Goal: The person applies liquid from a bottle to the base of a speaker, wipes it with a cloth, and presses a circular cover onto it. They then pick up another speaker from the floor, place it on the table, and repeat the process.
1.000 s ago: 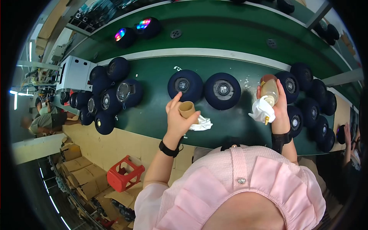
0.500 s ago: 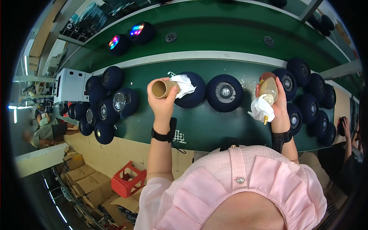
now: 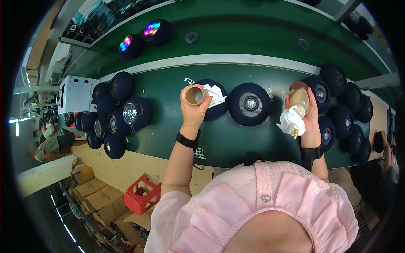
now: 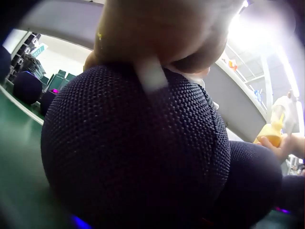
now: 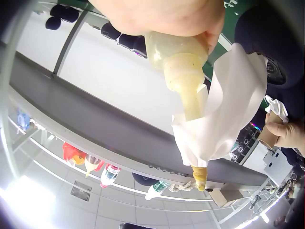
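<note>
My left hand [image 3: 193,117] grips a short cardboard tube [image 3: 195,96]. A crumpled white cloth [image 3: 217,97] at the tube's far end overlaps the left of two round navy speakers [image 3: 217,112] on the table. That speaker's mesh side [image 4: 133,143] fills much of the left wrist view, with the hand right above it. The other middle speaker [image 3: 249,104] lies to its right, round panel up. At the right, my right hand [image 3: 311,120] holds a squeeze bottle [image 5: 183,67] with its yellowish nozzle tip [image 5: 200,179] pointing down. A white cloth [image 5: 233,102] is wrapped around the nozzle.
Similar speakers cluster at the left [image 3: 139,111] and right [image 3: 341,118] of the green table [image 3: 168,139]. A white box-shaped machine [image 3: 78,95] stands at the far left. Two lit speakers [image 3: 156,32] sit on the back shelf. A red stool [image 3: 141,194] is on the floor.
My left hand has moved away from the table's near edge, bringing the tube and cloth to the left speaker, then shifted slightly right. The right hand with the bottle stays nearly still.
</note>
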`<state>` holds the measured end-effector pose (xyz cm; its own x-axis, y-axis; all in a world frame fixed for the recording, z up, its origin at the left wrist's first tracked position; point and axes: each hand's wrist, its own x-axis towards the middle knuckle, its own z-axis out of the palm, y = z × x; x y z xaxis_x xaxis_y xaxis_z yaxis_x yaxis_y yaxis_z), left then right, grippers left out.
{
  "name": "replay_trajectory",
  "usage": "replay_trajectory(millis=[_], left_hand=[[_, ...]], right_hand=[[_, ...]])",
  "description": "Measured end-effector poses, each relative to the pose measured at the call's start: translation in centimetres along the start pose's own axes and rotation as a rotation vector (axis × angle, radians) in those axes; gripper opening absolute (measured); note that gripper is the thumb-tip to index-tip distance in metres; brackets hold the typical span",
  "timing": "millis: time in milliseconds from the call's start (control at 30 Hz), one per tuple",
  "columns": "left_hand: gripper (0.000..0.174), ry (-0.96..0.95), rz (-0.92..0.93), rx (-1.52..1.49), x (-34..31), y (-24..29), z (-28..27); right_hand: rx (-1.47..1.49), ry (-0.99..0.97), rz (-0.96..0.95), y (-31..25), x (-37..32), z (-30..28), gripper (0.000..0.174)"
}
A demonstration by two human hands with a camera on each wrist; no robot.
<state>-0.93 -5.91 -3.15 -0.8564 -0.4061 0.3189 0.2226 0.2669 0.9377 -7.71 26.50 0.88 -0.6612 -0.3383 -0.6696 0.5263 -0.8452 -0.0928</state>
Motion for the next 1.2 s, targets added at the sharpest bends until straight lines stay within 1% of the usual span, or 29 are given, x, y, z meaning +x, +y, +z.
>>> replay_trajectory(millis=[100, 167, 267, 300, 333, 400, 467, 500, 600, 633, 667, 700, 733, 800, 833, 867, 900, 933, 1000, 1033, 1067, 1133, 1200], left_hand=[[0.047, -0.003, 0.015, 0.074, -0.1, -0.1, -0.1], [0.044, 0.006, 0.022, 0.115, -0.2, -0.4, 0.0], [0.041, 0.021, -0.019, 0.073, -0.2, -0.2, 0.2], [0.039, 0.025, -0.015, 0.059, -0.1, -0.5, 0.1], [0.04, 0.045, -0.008, 0.06, -0.2, -0.4, 0.3], [0.045, 0.039, 0.047, 0.115, -0.2, -0.7, 0.0], [0.047, -0.018, 0.179, 0.333, 0.1, -1.3, -0.7], [0.047, 0.004, 0.184, 0.349, 0.2, -1.3, -0.6], [0.054, 0.004, 0.182, 0.379, 0.2, -0.8, -0.7], [0.053, 0.001, 0.035, 0.115, -0.1, -0.9, -0.9], [0.048, 0.126, -0.056, -0.234, -0.1, 2.5, -1.3], [0.04, 0.193, 0.102, -0.121, 0.4, 2.9, -3.7], [0.034, 0.326, 0.25, 0.016, 1.2, 4.2, -6.5], [0.032, 0.747, 0.207, 0.036, 2.4, 2.7, -13.3], [0.034, 0.892, 0.011, -0.086, 2.9, 3.1, -16.8], [0.037, 0.976, -0.123, -0.07, 3.7, 2.3, -20.6], [0.041, 0.832, -0.155, -0.067, 3.8, 0.4, -24.0], [0.043, 0.814, -0.437, -0.024, 3.8, -0.9, -26.6], [0.041, 0.611, -0.612, 0.066, 3.7, 0.5, -25.5], [0.037, 0.527, -0.65, -0.031, 3.9, -2.2, -27.0], [0.038, 0.432, -0.616, -0.187, 3.9, -2.5, -27.2], [0.036, 0.442, -0.453, 0.017, 3.7, -0.5, -23.6], [0.038, 0.267, -0.421, 0.329, 2.9, -0.2, -22.7]], right_hand=[[-0.011, 0.001, 0.006, 0.3, 0.4, -0.1, 0.051], [-0.002, 0.037, 0.018, 0.4, 0.5, -0.3, 0.051], [-0.017, 0.033, 0.066, 0.1, 0.6, -0.7, 0.051], [-0.043, 0.033, 0.056, -0.1, 0.9, -1.0, 0.051], [-0.084, 0.011, 0.029, -0.2, 1.0, -1.3, 0.049], [-0.071, 0.027, 0.051, -0.3, 0.8, -1.2, 0.048], [-0.084, -0.023, 0.032, -0.4, 0.9, -1.5, 0.048], [-0.036, 0.007, 0.028, -0.2, 0.8, -1.2, 0.049], [-0.029, -0.002, 0.017, -0.3, 0.6, -1.0, 0.049], [-0.029, -0.023, 0.018, -0.5, 0.6, -1.1, 0.048], [-0.031, -0.018, 0.012, -0.5, 0.3, -0.9, 0.048], [-0.045, -0.01, -0.014, -0.6, 0.2, -0.8, 0.048], [-0.057, 0.008, -0.038, -0.7, 0.0, -0.9, 0.049], [-0.072, -0.018, -0.042, -0.8, -0.3, -0.9, 0.049], [-0.088, -0.049, -0.047, -0.8, -0.3, -0.8, 0.049], [-0.089, -0.05, -0.045, -0.6, -0.3, -0.8, 0.049], [-0.096, -0.029, -0.054, -0.4, -0.4, -0.7, 0.048], [-0.102, -0.01, -0.064, -0.3, -0.3, -0.5, 0.046], [-0.256, -0.173, -0.004, -0.6, 0.6, -1.3, 0.043], [-0.201, -0.093, -0.057, -0.4, 1.0, -1.6, 0.04], [-0.159, -0.052, -0.047, 0.4, 0.2, -0.4, 0.042], [-0.083, -0.029, 0.005, 1.4, -1.0, 1.2, 0.045], [-0.077, -0.026, 0.002, 1.4, -1.3, 1.1, 0.046]])
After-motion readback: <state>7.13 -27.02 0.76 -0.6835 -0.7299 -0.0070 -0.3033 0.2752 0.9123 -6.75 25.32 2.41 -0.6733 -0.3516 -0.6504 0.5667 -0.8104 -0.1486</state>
